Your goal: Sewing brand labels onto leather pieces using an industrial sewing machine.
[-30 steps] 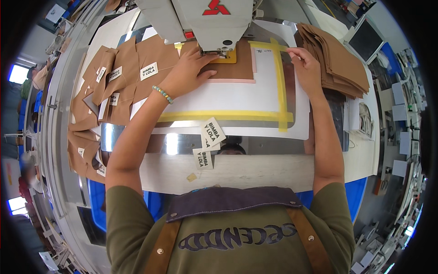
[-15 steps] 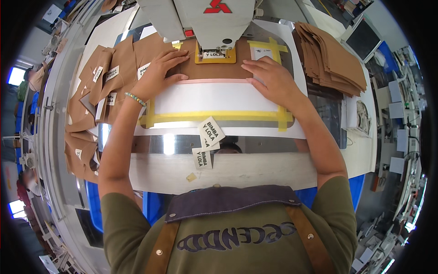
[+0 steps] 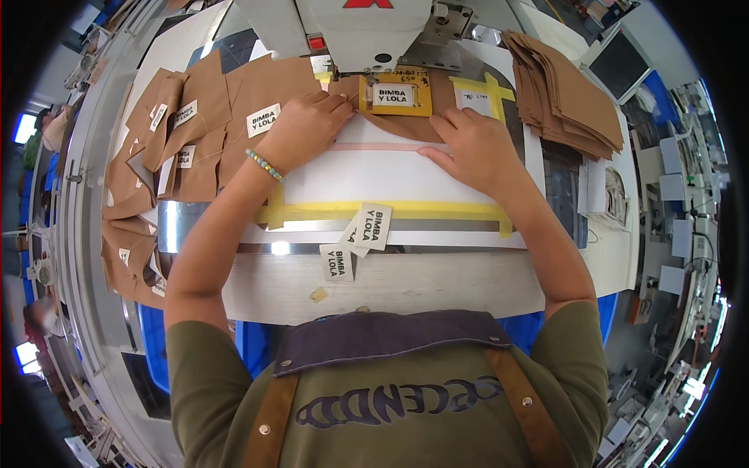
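A brown sheet of leather-like material point(image 3: 409, 129) lies on the white template point(image 3: 367, 175), its near edge curving away from the pink strip point(image 3: 382, 147). My left hand point(image 3: 304, 129), with a bead bracelet at the wrist, has its fingers closed on the sheet's left part. On the right, my right hand point(image 3: 476, 148) rests its bent fingers at the sheet's edge, thumb stretched apart over the template. Between the hands, a yellow frame point(image 3: 425, 100) surrounds a white label point(image 3: 392, 95) with dark lettering. The sewing machine head point(image 3: 359, 35) stands just behind the frame.
Brown pieces with white labels point(image 3: 264, 119) overlap on the left. A stack of brown pieces point(image 3: 558, 93) lies at the far right, with a white box point(image 3: 607, 195) nearer. Loose labels point(image 3: 337, 263) lie by the front edge. Yellow tape point(image 3: 390, 209) borders the template.
The template and yellow frame have come toward me, out from under the machine head. The brown sheet's near edge has shifted off the pink strip. My left hand's fingers have closed on the sheet.
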A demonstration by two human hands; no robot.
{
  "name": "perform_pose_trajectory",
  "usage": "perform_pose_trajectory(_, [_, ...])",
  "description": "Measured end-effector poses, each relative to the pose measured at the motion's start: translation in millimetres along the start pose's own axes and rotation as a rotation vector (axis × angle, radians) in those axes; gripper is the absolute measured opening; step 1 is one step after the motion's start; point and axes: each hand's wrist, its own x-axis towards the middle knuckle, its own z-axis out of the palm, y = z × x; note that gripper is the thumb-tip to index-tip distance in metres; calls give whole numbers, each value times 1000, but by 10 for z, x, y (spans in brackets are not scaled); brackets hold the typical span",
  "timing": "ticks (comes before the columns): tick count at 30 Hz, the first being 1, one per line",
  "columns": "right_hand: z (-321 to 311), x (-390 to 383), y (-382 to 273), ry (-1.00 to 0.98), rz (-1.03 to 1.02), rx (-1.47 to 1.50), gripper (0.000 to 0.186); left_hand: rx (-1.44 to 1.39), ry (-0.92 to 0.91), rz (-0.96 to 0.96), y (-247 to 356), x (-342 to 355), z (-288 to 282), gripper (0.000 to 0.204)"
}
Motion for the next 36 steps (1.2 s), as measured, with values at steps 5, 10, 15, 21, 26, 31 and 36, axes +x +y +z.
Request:
perform_pose_trajectory(5, [139,-45,94,186,-78,-1,32,23,52,14,51,-21,-2,17])
perform_pose_trajectory(10, [231,-18,177,297,-176,-47,8,-29,-7,-31,81,-177,-49,20])
perform_pose_trajectory(15, [-41,-157,-119,204,-376,119,10,42,-56,120,72,-458,-226,30])
perform_pose_trajectory(21, [-80,-232,-244,222,-334,184,13,117,-165,53,-4,-805,-419,42])
perform_pose_trajectory(26, [-235,-261,-235,246,-324,183,12,39,-125,35,93,-759,-397,37])
perform_pose_trajectory(31, [-751,-347,-354,233,-256,259,12,-56,-95,-17,376,-380,-465,38])
perform_pose_trajectory(36, [-846,-479,-279,-17,-306,398,15,-73,-115,-162,321,-327,-412,46])
